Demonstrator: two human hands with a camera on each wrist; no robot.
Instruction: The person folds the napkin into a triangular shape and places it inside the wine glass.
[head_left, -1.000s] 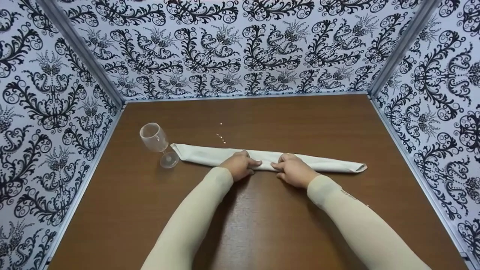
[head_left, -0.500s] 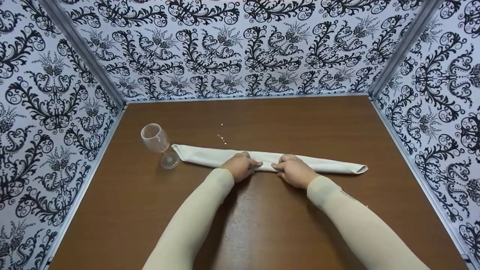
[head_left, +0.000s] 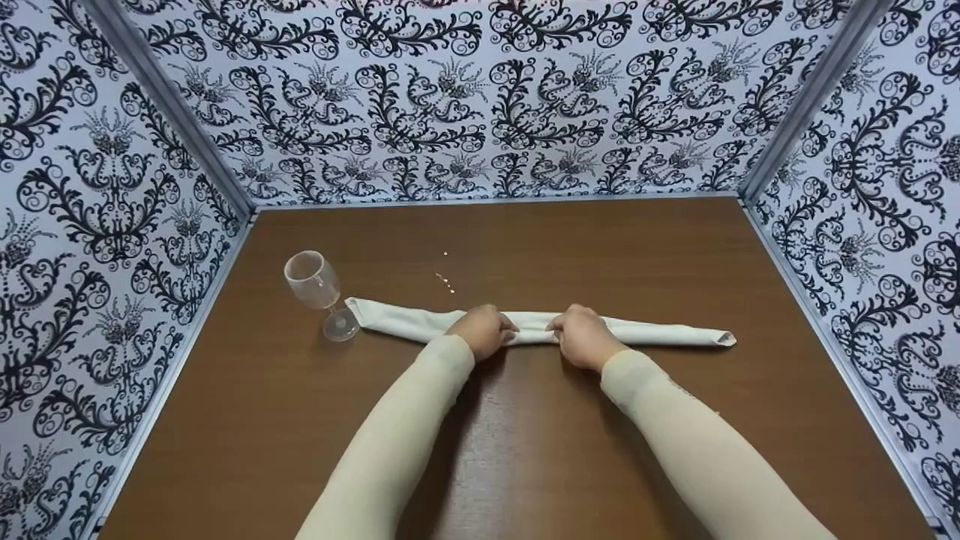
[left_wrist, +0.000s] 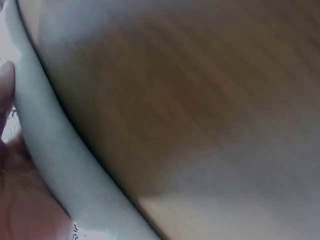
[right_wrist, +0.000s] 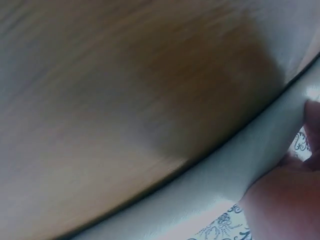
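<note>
A white cloth (head_left: 660, 333), rolled into a long narrow strip, lies across the middle of the table. Near its centre my left hand (head_left: 482, 331) grips the roll, thumb and fingers curled about it. A short stretch to the right, my right hand (head_left: 586, 337) grips the same roll in like manner. In the left wrist view the cloth (left_wrist: 60, 145) runs past the thumb and palm. The right wrist view has the cloth (right_wrist: 235, 165) slanting beside the right hand (right_wrist: 287, 200). Fingers on the far side of the roll are hidden.
A clear stemmed glass (head_left: 313, 281) stands at the cloth's left end, its foot close to the fabric. Small white specks (head_left: 447, 281) lie on the brown table (head_left: 600, 247) behind the cloth. Patterned walls (head_left: 465, 112) enclose the back and sides.
Both hands have curled further over the cloth, the thumbs now tucked in. The roll looks narrower and slightly bent near the left hand. The glass has stayed in place.
</note>
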